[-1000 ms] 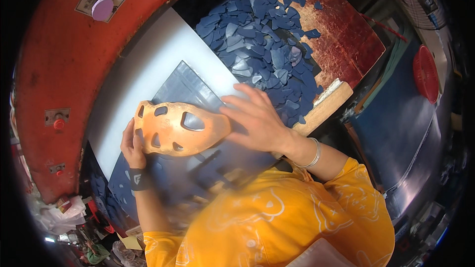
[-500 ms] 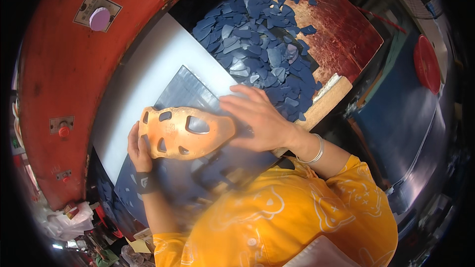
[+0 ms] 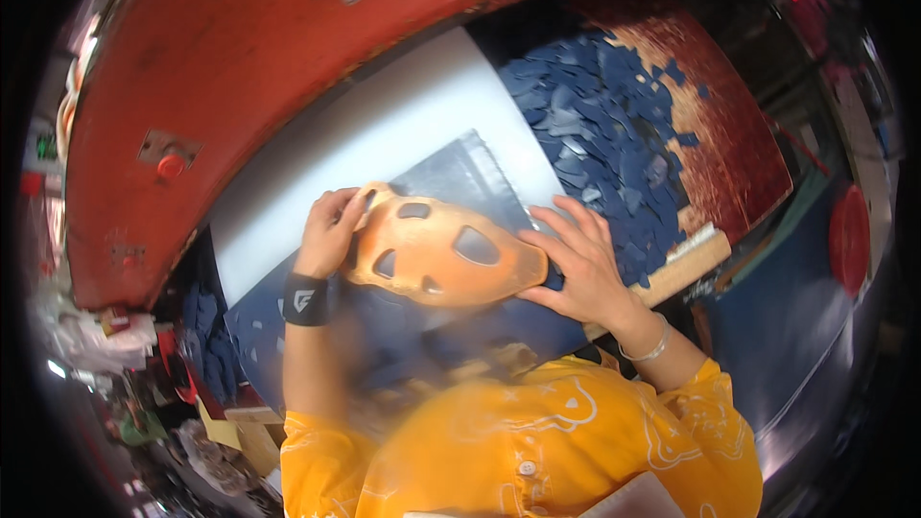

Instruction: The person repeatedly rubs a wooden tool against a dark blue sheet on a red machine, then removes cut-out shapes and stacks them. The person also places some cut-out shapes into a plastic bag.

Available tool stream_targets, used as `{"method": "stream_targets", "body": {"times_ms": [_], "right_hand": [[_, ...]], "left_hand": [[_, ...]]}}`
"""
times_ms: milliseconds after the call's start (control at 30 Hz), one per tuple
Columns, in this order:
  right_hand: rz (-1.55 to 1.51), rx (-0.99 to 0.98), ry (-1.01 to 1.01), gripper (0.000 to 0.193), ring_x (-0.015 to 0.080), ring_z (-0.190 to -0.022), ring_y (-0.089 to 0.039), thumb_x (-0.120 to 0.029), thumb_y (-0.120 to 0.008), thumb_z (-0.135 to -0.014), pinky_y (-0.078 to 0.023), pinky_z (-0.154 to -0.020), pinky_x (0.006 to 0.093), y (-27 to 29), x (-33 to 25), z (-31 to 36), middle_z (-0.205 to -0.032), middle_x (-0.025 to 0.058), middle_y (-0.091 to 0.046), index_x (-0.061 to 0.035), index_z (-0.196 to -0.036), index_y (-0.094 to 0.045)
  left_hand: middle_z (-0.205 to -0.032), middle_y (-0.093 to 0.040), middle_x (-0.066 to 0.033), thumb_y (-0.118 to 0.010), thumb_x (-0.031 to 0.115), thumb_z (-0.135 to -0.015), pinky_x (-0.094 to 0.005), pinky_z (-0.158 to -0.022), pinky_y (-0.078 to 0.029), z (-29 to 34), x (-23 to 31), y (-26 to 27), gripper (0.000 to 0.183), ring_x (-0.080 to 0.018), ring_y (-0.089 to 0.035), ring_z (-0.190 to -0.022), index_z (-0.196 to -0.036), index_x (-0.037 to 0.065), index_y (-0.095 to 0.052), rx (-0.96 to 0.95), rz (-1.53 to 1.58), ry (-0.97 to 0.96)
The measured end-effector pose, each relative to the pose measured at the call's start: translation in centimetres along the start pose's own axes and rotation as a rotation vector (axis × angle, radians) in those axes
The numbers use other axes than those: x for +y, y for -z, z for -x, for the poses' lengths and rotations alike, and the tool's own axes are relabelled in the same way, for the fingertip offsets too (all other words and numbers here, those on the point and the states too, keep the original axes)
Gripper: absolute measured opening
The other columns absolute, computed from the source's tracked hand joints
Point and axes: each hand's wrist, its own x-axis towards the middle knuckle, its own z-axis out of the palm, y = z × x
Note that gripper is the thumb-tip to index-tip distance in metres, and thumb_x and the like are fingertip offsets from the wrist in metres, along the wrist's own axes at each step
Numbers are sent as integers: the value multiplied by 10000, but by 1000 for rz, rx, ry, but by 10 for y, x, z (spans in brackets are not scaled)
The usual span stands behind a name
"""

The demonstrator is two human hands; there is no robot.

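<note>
Between my two hands is an orange cutting die [image 3: 432, 249], a long plate with rounded ends and several holes through it. My left hand [image 3: 331, 230], with a black band at the wrist, has its fingers wrapped round the die's left end. At the narrower right end, my right hand [image 3: 580, 269] grips the tip between thumb and forefinger, its other fingers spread away. Beneath the die lies a dark blue-grey sheet [image 3: 460, 168], partly over a white board [image 3: 384, 125]. Whether the die rests flat on the sheet I cannot tell.
A red machine body [image 3: 240, 58] with knobs curves along the far and left sides. Many dark blue cut pieces [image 3: 614, 125] are heaped right of the board, on a worn red-brown panel [image 3: 739, 144]. A wooden strip [image 3: 686, 269] borders the heap; a red round object [image 3: 849, 240] stands farther right.
The view has turned, shifting the scene. My right hand, spread beside the die before, now grips its tip. My left hand stays at the other end, and the die has tilted right end downward.
</note>
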Motion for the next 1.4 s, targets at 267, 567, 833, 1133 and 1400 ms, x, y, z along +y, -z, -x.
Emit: {"method": "stream_targets", "body": {"times_ms": [267, 567, 833, 1133, 1400], "right_hand": [[58, -2, 2, 560, 338, -1274, -413, -390, -836, -628, -292, -1026, 472, -1, -5, -4, -1302, 87, -546, -105, -1083, -681], [52, 66, 56, 535, 369, -1243, -450, -402, -848, -608, -310, -1014, 475, -3, -4, -4, -1208, 100, -616, -68, -1001, -706], [36, 110, 98, 506, 387, -1233, -464, -379, -847, -596, -313, -1008, 482, -4, -1, -3, -1182, 103, -631, -60, -963, -706], [54, 65, 80, 510, 373, -1246, -459, -362, -854, -596, -302, -1021, 484, -6, 0, 0, -1207, 89, -620, -70, -977, -683], [130, -118, 82, 668, 377, -1284, -414, -392, -843, -619, -269, -1059, 502, 11, -9, -11, -1297, 129, -551, -63, -1159, -623]], "left_hand": [[-857, -505, -52, -577, 246, -892, -315, -869, -356, 18, 9, -4, 327, -213, -437, -912, -1139, 53, -670, 65, -22, -47], [-923, -534, -58, -569, 210, -883, -322, -901, -359, 19, 6, -4, 327, -211, -449, -948, -1150, 43, -656, 35, 109, -46], [-949, -552, -67, -555, 187, -906, -313, -912, -368, 18, 2, 0, 314, -202, -472, -970, -1153, 16, -646, -7, 211, -57], [-878, -575, -71, -589, 265, -911, -324, -851, -391, 20, 7, -12, 334, -229, -483, -896, -1153, 50, -671, 132, -110, -99], [-931, -626, -94, -565, 269, -932, -327, -878, -413, 32, 3, -12, 368, -236, -511, -930, -1228, 61, -635, 218, -15, -143]]}}
